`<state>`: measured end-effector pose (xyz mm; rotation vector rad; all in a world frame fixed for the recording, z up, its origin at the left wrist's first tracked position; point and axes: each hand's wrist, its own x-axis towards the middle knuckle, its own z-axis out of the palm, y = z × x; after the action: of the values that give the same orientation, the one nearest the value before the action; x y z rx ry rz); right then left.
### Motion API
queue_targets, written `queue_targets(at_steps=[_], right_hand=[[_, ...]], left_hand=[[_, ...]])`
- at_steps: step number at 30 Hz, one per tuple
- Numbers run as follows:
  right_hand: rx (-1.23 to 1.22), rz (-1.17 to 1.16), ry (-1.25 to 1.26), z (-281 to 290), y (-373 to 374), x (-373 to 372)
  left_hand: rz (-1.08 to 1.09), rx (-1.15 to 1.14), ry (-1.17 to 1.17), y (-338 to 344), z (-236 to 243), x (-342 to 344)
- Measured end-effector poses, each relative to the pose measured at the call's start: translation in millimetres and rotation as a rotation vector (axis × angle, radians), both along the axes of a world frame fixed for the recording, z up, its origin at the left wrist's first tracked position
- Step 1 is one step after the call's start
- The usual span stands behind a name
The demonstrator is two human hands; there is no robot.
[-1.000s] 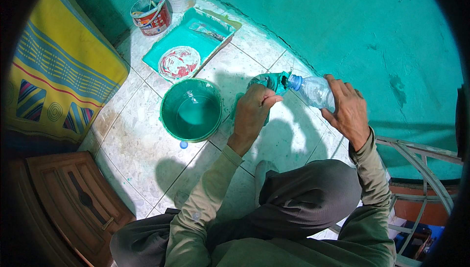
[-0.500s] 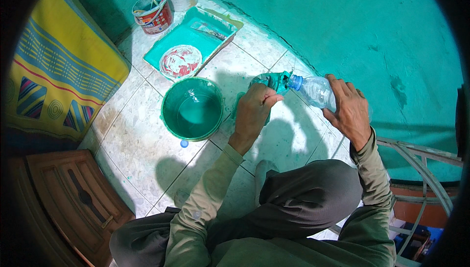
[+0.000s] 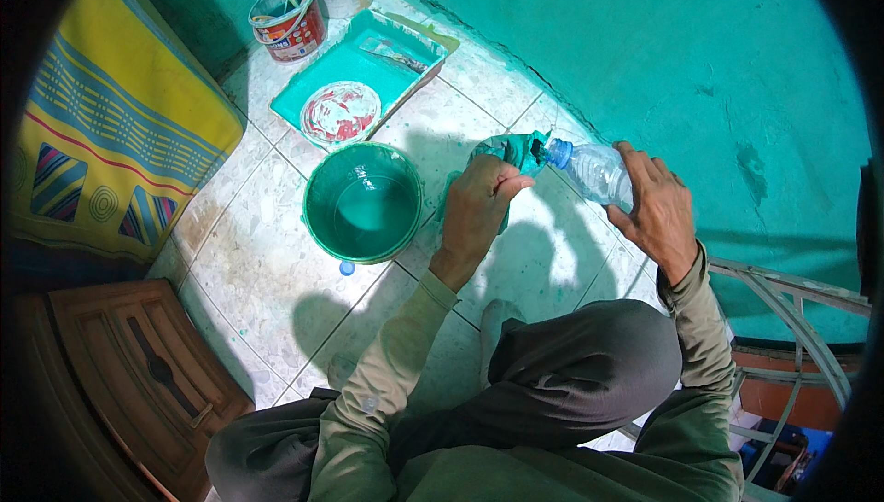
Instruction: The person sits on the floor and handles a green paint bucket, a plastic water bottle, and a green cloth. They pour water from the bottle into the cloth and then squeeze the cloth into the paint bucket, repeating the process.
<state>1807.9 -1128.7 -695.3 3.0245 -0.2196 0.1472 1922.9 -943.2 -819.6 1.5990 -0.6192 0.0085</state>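
My left hand (image 3: 474,207) is closed around a crumpled green, paint-smeared container (image 3: 511,152), perhaps a bag, with a dark opening at its right end. My right hand (image 3: 656,207) grips a clear plastic bottle (image 3: 594,170) from the side, tilted nearly horizontal, with its blue neck at that opening; whether anything flows between them is hidden. A bucket (image 3: 362,246) coated inside with green paint stands left of my hands on the tiles, and a small blue cap (image 3: 346,269) lies just below it.
A paint tray (image 3: 299,87) with a smeared round lid (image 3: 341,112) lies behind the bucket, near two pails (image 3: 287,37). A patterned cloth (image 3: 129,134) and wooden furniture (image 3: 120,345) are at left. A green wall (image 3: 737,60) and metal railing (image 3: 792,290) are at right.
My hands, the bottle and the green container are almost where they were a second ago, shifted only very slightly in the picture.
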Motion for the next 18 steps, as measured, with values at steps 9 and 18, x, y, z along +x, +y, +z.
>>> queue_targets(at_steps=[9,18], right_hand=[[-0.009,0.003,-0.007,1.8,0.7,0.4],[-0.009,-0.001,0.002,2.9,3.0,1.8]], left_hand=[[0.019,-0.010,-0.027,-0.2,-0.7,0.4],[0.015,-0.006,-0.021,-0.5,-1.2,0.5]])
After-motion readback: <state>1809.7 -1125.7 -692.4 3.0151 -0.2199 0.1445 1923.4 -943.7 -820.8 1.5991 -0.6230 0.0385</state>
